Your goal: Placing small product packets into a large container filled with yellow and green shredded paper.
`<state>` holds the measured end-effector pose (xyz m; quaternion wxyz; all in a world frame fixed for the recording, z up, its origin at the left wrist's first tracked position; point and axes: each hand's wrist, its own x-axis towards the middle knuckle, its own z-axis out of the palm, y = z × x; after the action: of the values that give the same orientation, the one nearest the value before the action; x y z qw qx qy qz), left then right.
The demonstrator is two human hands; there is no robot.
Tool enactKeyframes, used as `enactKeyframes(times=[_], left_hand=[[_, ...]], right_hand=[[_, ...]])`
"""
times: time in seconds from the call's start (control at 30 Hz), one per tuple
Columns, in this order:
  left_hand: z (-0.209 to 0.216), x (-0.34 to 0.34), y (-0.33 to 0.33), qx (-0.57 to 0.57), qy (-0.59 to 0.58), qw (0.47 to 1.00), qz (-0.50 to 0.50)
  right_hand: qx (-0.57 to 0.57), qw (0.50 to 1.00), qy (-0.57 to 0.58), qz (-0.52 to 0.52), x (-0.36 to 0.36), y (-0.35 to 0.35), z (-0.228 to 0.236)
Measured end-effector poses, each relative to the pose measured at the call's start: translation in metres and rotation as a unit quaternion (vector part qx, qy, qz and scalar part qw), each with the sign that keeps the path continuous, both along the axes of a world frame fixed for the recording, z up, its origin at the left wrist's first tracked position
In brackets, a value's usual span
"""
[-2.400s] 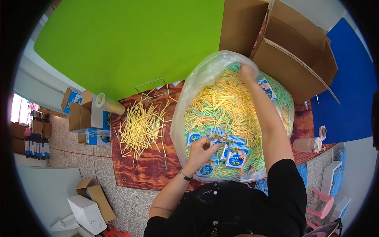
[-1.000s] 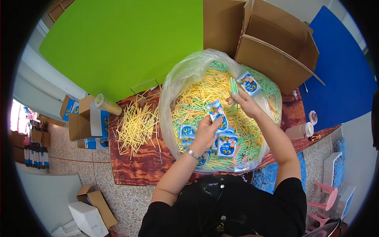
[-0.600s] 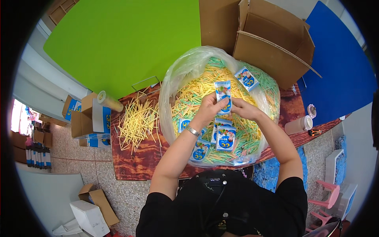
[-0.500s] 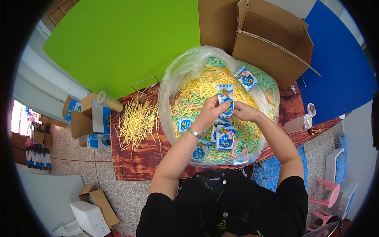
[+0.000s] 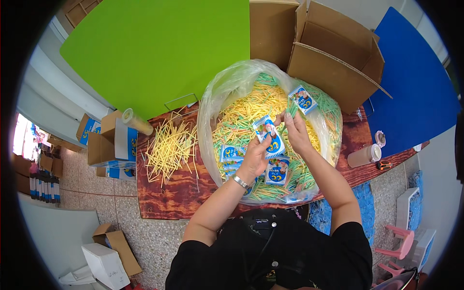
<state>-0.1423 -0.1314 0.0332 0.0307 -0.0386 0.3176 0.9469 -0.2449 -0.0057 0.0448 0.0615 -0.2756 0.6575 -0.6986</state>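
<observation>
One blue-and-white packet [image 5: 273, 143] is in our left hand [image 5: 254, 158], pinched between thumb and fingers, its upper end tilted to the left. It is above an open clear bag [image 5: 207, 130], which sits on our red counter [image 5: 166, 205], full of yellow, green and orange sticks [image 5: 246, 107]. Our right hand [image 5: 297, 134], just beside the packet, pinches a bunch [image 5: 292, 108] of green sticks that point upward; we cannot tell whether that hand touches the packet. Below the held packet we see other packets [image 5: 276, 175] lying on the sticks inside the bag, and one lone packet [image 5: 303, 100] rests at the bag's upper right. To our left, a loose pile [image 5: 169, 152] of mostly yellow sticks lies on the counter, near a wire frame [image 5: 180, 98] and a see-through cup [image 5: 137, 122]. Right of the bag we have a pale tumbler [image 5: 362, 157] with a lid [image 5: 380, 139] at its rim, an orange-and-black tool [image 5: 384, 166] near it. Beyond the bag, we face an open carton [image 5: 333, 72] between a green board [image 5: 159, 53] and a blue board [image 5: 415, 92].
</observation>
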Motion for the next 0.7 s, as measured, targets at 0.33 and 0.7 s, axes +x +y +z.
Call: enactKeyframes(times=[0.33,0.7], left_hand=[[0.003,0.004,0.014,0.053,0.019,0.998,-0.013],[0.026,0.007,0.013,0.061,0.012,0.998,0.017]], right_hand=[[0.011,1.0,-0.009,-0.016,0.013,-0.006,0.007],[0.091,0.995,0.012,-0.033,0.017,-0.012,0.026]])
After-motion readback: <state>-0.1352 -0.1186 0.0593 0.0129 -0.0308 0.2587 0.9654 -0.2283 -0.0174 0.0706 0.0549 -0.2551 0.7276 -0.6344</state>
